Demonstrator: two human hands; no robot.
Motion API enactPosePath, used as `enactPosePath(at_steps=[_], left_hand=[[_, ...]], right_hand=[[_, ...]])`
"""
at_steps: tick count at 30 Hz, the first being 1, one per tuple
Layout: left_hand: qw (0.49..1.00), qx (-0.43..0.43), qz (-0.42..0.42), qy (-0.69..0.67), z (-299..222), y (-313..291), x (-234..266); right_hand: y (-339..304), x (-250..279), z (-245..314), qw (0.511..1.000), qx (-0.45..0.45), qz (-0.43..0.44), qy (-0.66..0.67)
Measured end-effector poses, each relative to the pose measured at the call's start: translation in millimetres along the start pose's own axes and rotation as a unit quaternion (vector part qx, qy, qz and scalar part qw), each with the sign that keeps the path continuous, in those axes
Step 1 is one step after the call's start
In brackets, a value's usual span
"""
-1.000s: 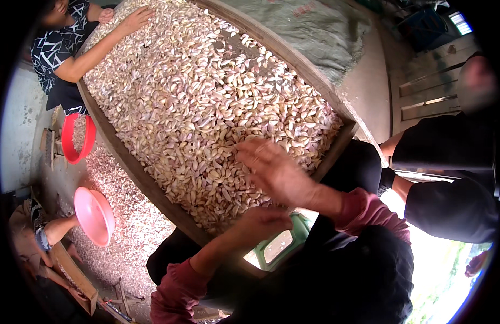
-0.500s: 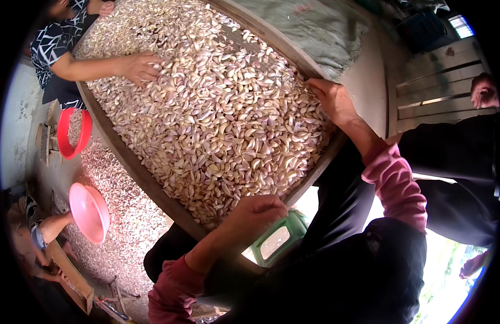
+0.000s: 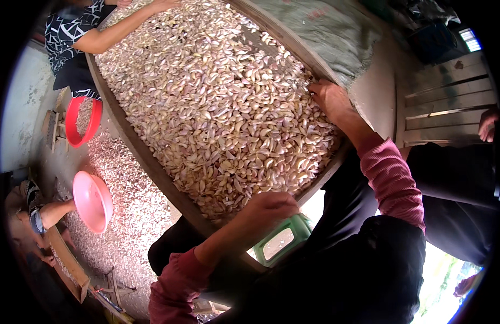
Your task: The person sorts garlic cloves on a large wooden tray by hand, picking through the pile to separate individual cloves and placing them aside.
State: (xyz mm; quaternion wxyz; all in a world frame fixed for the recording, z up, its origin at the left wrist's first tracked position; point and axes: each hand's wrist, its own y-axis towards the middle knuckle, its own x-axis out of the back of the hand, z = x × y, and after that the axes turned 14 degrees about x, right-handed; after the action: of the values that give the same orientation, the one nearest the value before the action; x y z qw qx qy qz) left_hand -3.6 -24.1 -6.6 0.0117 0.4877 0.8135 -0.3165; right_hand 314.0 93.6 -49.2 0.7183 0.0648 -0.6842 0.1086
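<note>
Garlic cloves [image 3: 223, 119], unpeeled and pale with purplish tints, cover a large wooden-sided tray [image 3: 136, 146] in front of me. My left hand [image 3: 271, 208] is closed at the tray's near edge, its fingers curled over and whatever they hold hidden. At the right side, beside the wooden rim, my right hand [image 3: 334, 100] reaches down to the cloves with bent fingers. Its fingertips press close together among them, and I cannot make out what is between them.
Across the tray a person in a patterned shirt [image 3: 71, 32] reaches an arm over the cloves. More garlic lies on the floor at left, with a red basin [image 3: 71, 127] and a pink basin [image 3: 93, 202]. A green stool [image 3: 285, 240] stands below my left hand. Another person's dark-clothed legs [image 3: 450, 173] are at right.
My right hand has dipped its fingers from the rim onto the cloves. My left hand stays curled at the near edge. The other person's arm has moved farther away across the tray.
</note>
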Motion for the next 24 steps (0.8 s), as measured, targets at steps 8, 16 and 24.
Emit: enactPosePath(at_steps=[8,16,24], left_hand=[[0.999,0.008,-0.017,0.045,-4.0,-0.6,-1.0],[0.995,0.085,-0.029,0.035,-16.8,-0.4,1.7],[0.998,0.013,-0.025,0.056,-18.0,-3.7,8.2]], right_hand=[[4.5,-9.4,-5.6,0.998,0.036,-0.044,0.033],[9.2,-1.3,16.8,0.991,-0.010,0.079,-0.111],[13.5,4.9,23.5,0.983,-0.104,0.095,-0.121]])
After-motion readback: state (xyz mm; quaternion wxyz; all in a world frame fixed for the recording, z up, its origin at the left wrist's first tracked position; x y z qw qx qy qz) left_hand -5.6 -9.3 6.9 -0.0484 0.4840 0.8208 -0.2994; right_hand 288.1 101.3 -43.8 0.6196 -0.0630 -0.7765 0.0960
